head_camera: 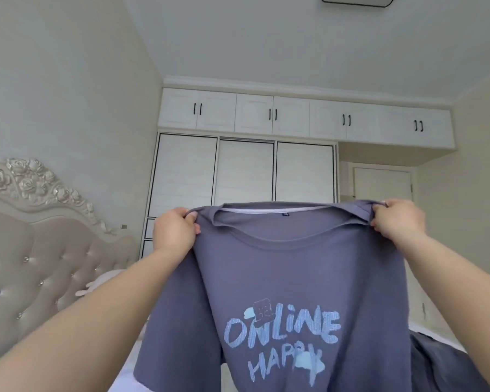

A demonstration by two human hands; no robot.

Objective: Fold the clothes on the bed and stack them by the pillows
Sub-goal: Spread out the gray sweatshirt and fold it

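A grey-purple T-shirt (pixel 297 275) with pale blue "ONLINE HAPPY" lettering hangs in the air in front of me, its printed side facing me. My left hand (pixel 174 232) grips its left shoulder seam. My right hand (pixel 398 222) grips the right shoulder seam at the same height. The shirt hangs spread between both hands and its hem runs off the bottom of the frame. A pale pink pillow (pixel 102 284) shows partly behind my left forearm, by the headboard. The bed surface is mostly hidden by the shirt and my arms.
A tufted beige headboard (pixel 40 267) with carved roses stands at the left. White wardrobe doors (pixel 244 171) and upper cabinets fill the far wall. A dark grey cloth (pixel 441 366) lies on the bed at the lower right. A white door (pixel 382 183) is at the back right.
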